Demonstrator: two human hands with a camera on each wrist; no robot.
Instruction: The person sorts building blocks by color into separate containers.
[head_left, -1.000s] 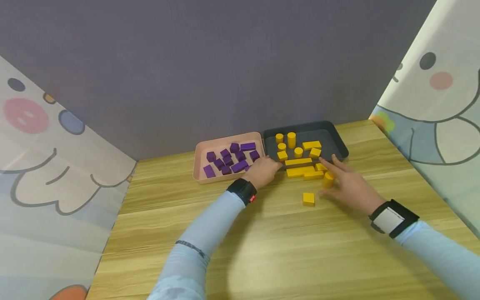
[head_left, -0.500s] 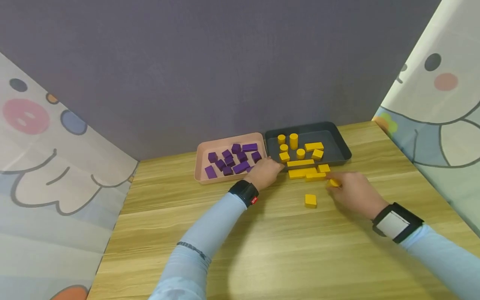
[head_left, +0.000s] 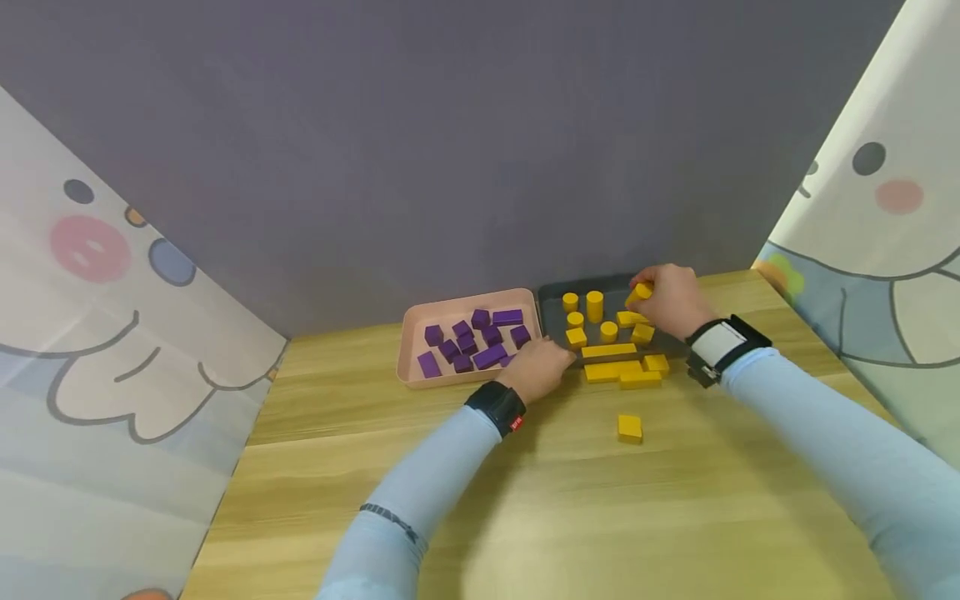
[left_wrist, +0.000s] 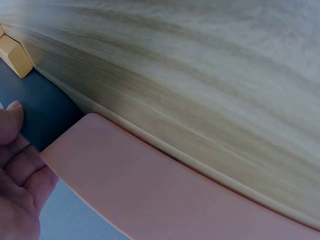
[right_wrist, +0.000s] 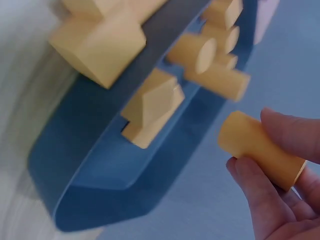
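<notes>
My right hand (head_left: pixel 675 302) pinches a yellow cylinder block (right_wrist: pixel 260 147) between thumb and fingers, over the right part of the dark tray (right_wrist: pixel 75 200). Inside that tray are several yellow blocks, among them an upright cylinder (head_left: pixel 595 307) and a flat brick (head_left: pixel 609 351) by the front wall. My left hand (head_left: pixel 538 369) holds the dark tray's rim at the front left corner, right where it meets the pink tray (left_wrist: pixel 150 175). In the left wrist view the thumb lies against the dark wall, with the other fingers curled on the opposite side.
Several purple blocks (head_left: pixel 491 357) lie in the pink tray. On the wooden table (head_left: pixel 337 467), yellow bricks (head_left: pixel 611 372) sit along the dark tray's front side. A single yellow block (head_left: pixel 629 429) is nearer to me. A grey panel (head_left: pixel 450 150) rises behind the trays.
My right hand closed on the yellow cylinder on the table at the right, then carried it up and back over the dark tray. The left hand stays at the tray corner.
</notes>
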